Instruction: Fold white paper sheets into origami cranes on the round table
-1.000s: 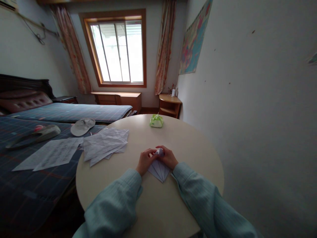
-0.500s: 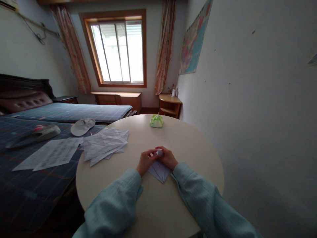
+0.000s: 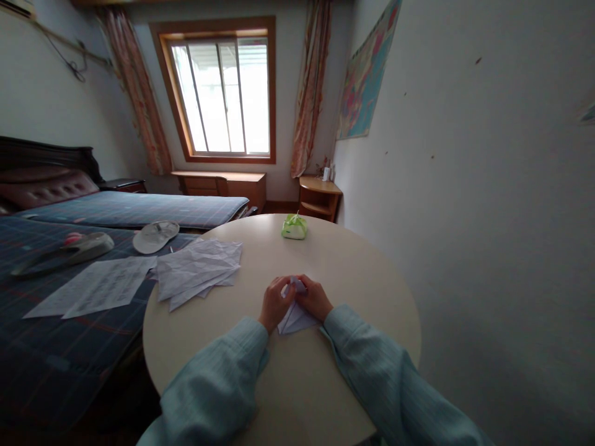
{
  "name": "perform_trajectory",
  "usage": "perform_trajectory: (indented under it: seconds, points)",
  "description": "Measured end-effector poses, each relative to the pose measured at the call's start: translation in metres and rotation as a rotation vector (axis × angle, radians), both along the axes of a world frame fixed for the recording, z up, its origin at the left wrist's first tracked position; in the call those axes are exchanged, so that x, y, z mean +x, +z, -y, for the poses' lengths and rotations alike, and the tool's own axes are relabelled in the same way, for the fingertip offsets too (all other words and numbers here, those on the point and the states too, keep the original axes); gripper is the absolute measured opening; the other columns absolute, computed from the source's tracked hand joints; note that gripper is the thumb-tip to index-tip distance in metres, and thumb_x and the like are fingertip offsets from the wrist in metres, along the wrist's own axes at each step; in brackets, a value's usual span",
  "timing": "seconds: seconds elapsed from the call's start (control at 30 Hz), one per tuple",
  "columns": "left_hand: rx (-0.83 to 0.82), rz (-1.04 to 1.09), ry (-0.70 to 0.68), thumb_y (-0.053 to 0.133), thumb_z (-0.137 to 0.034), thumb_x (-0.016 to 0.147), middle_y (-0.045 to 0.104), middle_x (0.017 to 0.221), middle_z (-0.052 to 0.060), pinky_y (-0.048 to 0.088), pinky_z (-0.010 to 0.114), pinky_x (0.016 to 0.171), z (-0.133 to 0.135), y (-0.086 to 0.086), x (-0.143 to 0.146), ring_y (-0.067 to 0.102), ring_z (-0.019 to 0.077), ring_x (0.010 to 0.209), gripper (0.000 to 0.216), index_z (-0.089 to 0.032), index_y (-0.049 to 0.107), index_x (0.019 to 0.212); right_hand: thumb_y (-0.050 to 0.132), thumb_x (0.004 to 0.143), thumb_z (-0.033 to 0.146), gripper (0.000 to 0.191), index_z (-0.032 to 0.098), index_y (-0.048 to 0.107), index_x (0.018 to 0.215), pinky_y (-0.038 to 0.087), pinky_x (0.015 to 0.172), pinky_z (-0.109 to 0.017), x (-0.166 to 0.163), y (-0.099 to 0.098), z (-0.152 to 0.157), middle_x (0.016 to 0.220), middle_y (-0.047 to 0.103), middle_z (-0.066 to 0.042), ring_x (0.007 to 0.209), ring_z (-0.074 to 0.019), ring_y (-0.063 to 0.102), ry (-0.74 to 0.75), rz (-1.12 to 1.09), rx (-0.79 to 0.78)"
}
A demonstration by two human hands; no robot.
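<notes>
A folded white paper piece (image 3: 294, 319) with creased flaps lies on the round beige table (image 3: 288, 384), its point toward me. My left hand (image 3: 274, 303) pinches its far end from the left, fingers closed on the paper. My right hand (image 3: 315, 298) grips the same end from the right, fingers curled over it. Both hands touch each other above the fold. Pale blue-green sleeves cover both forearms.
A loose stack of crumpled white sheets (image 3: 198, 271) overhangs the table's left edge. A green and white tissue pack (image 3: 294, 227) sits at the far side. A bed (image 3: 69, 272) to the left carries printed sheets (image 3: 95, 286) and a cap (image 3: 155, 236). A wall stands close on the right.
The paper's near point has drawn in toward my hands, so the piece looks shorter. My hands have closed tighter together over its far end.
</notes>
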State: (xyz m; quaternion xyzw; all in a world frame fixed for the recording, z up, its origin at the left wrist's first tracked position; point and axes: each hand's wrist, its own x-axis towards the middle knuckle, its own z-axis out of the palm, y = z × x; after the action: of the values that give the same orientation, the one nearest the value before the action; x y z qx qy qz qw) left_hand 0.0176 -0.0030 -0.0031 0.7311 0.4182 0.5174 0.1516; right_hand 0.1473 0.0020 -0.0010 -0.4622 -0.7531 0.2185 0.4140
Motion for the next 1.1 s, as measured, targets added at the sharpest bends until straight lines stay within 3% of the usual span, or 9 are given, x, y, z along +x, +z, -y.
perform_trajectory:
  seconds: [0.47,1.1]
  points:
    - [0.07,-0.12,0.173,0.042,-0.017,0.08,0.061,0.073,0.003,0.042,0.025,0.067,0.0072,0.0057,0.0011,0.055,0.0137,0.071,0.015,-0.017,0.056,0.075,0.051,0.066,0.012,0.038,0.02,0.052,0.103,0.045,0.068,-0.023,-0.0014,-0.0047,-0.0007,0.084,0.063,-0.001,0.072,-0.0129,0.057,0.056,0.105,0.094]
    - [0.084,-0.076,0.187,0.043,-0.015,0.079,0.064,0.079,0.004,0.043,0.028,0.074,0.0094,0.0088,-0.0009,0.056,0.0149,0.078,0.017,-0.018,0.059,0.083,0.051,0.065,0.011,0.033,0.019,0.052,0.096,0.044,0.07,-0.025,-0.0018,-0.0019,0.0016,0.085,0.063,-0.002,0.072,-0.0135,0.057,0.083,0.103,0.058]
